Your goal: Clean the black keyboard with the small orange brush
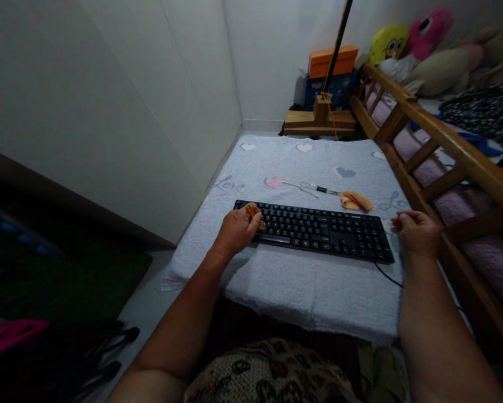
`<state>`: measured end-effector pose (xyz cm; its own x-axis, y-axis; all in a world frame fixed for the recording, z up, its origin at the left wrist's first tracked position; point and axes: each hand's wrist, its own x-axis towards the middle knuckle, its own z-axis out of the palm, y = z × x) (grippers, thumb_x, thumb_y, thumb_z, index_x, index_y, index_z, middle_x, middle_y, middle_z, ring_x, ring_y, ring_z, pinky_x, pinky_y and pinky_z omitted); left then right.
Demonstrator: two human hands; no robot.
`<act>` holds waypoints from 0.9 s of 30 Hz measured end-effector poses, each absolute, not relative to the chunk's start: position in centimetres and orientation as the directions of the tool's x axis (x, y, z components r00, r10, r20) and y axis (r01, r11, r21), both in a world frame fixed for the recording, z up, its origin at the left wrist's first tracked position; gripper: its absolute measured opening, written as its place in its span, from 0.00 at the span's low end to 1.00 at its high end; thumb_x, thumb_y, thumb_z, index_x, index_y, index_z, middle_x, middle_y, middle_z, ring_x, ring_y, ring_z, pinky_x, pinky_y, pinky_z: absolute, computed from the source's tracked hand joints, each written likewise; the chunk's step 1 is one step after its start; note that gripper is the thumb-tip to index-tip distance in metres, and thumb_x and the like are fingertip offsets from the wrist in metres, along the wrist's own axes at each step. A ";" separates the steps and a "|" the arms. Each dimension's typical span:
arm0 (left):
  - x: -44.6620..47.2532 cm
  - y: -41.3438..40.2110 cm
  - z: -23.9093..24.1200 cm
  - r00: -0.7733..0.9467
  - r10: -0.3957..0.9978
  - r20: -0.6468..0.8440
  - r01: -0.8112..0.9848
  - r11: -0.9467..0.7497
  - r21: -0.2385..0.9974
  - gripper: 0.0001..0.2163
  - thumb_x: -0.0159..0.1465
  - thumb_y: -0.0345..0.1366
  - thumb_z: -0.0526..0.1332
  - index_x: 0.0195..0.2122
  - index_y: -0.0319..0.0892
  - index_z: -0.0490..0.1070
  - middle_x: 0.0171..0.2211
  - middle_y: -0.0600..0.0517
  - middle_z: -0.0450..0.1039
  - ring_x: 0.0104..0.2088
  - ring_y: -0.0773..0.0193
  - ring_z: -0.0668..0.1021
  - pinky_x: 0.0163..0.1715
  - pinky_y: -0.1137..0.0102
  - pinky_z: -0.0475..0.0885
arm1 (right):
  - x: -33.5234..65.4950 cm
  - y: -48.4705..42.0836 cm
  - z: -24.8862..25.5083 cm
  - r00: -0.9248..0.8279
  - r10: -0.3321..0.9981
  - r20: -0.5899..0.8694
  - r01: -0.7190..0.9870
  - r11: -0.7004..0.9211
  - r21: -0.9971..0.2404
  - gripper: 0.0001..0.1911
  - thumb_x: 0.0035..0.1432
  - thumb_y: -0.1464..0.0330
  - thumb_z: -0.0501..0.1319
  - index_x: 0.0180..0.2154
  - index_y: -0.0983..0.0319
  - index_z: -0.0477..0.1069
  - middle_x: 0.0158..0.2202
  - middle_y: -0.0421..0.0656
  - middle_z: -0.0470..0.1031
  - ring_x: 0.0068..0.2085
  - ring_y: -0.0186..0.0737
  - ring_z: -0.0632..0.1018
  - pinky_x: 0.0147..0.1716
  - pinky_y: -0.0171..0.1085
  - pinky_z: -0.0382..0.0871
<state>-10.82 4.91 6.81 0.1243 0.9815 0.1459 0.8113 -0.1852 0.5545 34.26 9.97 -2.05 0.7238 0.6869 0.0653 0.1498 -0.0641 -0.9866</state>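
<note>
A black keyboard [318, 229] lies across the cloth-covered table [285, 285], its cable leaving from the near right side. Over the keyboard's left end, my left hand [238, 228] is closed around a small yellow tool [261, 225], mostly hidden by the fingers. My right hand [419, 232] hovers just right of the keyboard, fingers curled together in a pinch; whatever they hold, if anything, cannot be made out. Behind the keyboard lies a thin wire tool with a black middle [321, 190], beside a crumpled orange cloth [355, 201].
On the right, a wooden bed rail [452, 143] runs close along the table. A white panel [150, 112] rises at the left. Beyond the table's far edge are a wooden stand [304, 120] and an orange box [335, 60]. Plush toys [388, 43] sit on the bed.
</note>
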 end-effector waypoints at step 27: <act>-13.3 3.3 8.8 0.108 0.987 0.115 0.744 -0.157 0.650 0.13 0.72 0.44 0.54 0.35 0.45 0.73 0.26 0.52 0.77 0.29 0.60 0.80 0.31 0.68 0.69 | 34.6 10.1 -2.3 0.720 0.690 0.074 0.160 -0.062 -0.985 0.08 0.43 0.69 0.65 0.30 0.62 0.77 0.23 0.38 0.76 0.25 0.33 0.75 0.23 0.28 0.70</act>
